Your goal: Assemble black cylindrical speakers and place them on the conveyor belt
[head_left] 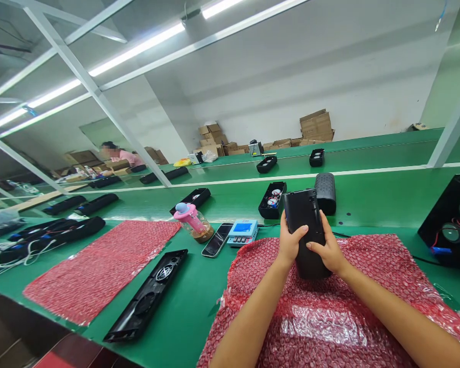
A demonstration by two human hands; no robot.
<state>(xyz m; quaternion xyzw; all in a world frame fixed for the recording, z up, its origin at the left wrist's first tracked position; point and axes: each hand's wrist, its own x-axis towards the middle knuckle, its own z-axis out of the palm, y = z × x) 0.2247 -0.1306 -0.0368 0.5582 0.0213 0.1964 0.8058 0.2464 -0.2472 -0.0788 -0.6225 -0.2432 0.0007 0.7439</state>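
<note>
My left hand (290,244) wraps the near-left edge of the black speaker housing (305,230), fingers curled onto its face; my right hand (328,250) clamps the other side. It stands upright on the red bubble wrap (329,317), mid-inspection, I judge; turning it needs a firm two-handed grip.

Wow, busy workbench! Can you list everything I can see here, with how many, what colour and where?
speaker housing: 1, black, held upright over the near bubble wrap
bubble wrap: 2 sheets, red, near edge of the bench
bench: 1, green, running left to right
long speaker panel: 1, black, between the sheets
water bottle: 1, pink, mid-bench
phone: 1, black, beside the bottle
small device: 1, blue, beside the phone
cardboard boxes: several, brown, far wall
hands: left, right, both gripping the housing
</note>
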